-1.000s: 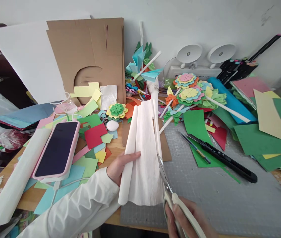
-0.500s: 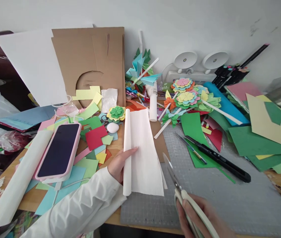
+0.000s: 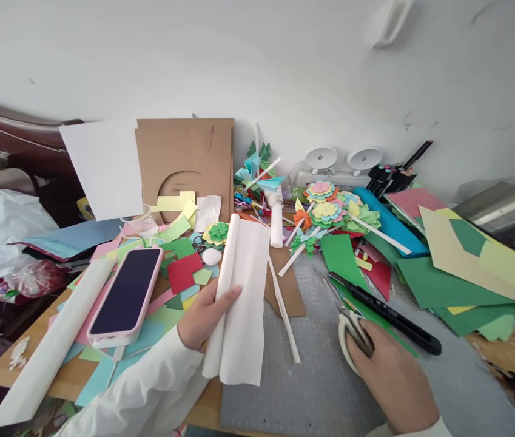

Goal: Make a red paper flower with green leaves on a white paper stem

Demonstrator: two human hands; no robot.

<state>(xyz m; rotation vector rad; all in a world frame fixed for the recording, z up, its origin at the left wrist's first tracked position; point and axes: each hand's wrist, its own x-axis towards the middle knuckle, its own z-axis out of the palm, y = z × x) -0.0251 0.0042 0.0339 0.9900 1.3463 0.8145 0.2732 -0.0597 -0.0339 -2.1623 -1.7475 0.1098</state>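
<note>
White crepe paper sits clamped in our left hand; our right hand, closed on the scissors, has lowered them to the cutting mat, clear of a freshly cut strip. That cut seems finished.

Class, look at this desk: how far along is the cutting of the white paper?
Done: one narrow strip lies cut beside the white paper. In hand: the left hand holds that paper; the right hand holds the scissors on the mat. Left: most of the paper is uncut.
</note>
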